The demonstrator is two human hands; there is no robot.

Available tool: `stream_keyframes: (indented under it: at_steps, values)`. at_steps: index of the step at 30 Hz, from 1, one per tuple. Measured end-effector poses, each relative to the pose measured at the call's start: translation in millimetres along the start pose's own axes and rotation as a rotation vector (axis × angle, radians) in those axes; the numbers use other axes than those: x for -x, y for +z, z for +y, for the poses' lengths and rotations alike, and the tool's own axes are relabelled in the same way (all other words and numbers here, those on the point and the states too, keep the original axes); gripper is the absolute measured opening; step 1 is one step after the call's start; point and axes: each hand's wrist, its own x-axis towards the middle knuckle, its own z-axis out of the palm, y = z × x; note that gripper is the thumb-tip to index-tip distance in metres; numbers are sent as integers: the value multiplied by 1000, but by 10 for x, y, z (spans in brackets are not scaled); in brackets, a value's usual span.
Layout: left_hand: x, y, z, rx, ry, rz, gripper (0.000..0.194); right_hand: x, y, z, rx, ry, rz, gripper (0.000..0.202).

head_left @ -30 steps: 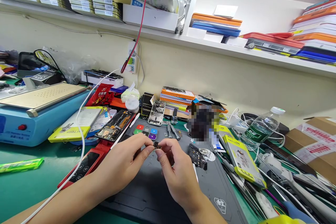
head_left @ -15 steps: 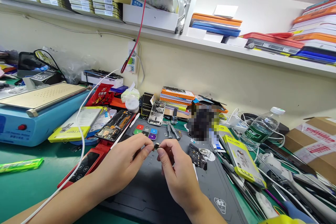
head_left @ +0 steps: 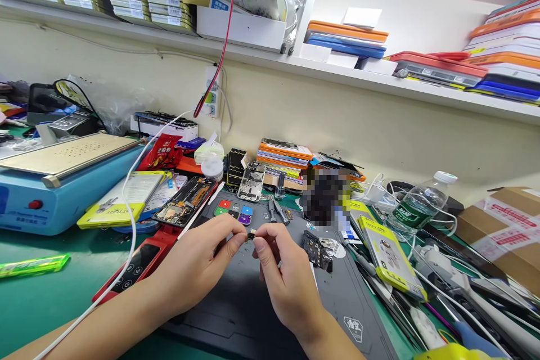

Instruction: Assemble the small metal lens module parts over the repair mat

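Observation:
Over the dark grey work mat [head_left: 236, 315], my left hand [head_left: 202, 261] and my right hand [head_left: 287, 275] meet at the fingertips. Pinched between them is a small dark electronic part [head_left: 251, 234] with a gold-coloured bit; its exact kind is too small to tell. Both thumbs press against its ends. Behind the hands lie grey-handled screwdrivers [head_left: 277, 211] and an opened phone body [head_left: 252, 181]. A black phone part with circuitry [head_left: 317, 250] rests on the mat to the right of my right hand.
At left stand a blue heating machine [head_left: 71, 197], an opened phone [head_left: 185, 202] and a red device [head_left: 135, 270]. A white cable [head_left: 130, 208] crosses in front of them. Battery boxes [head_left: 392, 259], a water bottle [head_left: 422, 205] and tools crowd the right side. A shelf [head_left: 253, 50] hangs above.
Both hands stay in nearly the same place. The small part between the fingertips has tilted slightly, showing more of its gold-coloured bit.

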Motion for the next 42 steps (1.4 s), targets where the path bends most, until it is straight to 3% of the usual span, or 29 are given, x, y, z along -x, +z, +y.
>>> stream_keyframes:
  at_steps: [42]
  values:
    - [8, -14, 24, 43, -2, 5, 27, 0, 15, 9, 6, -34, 6, 16]
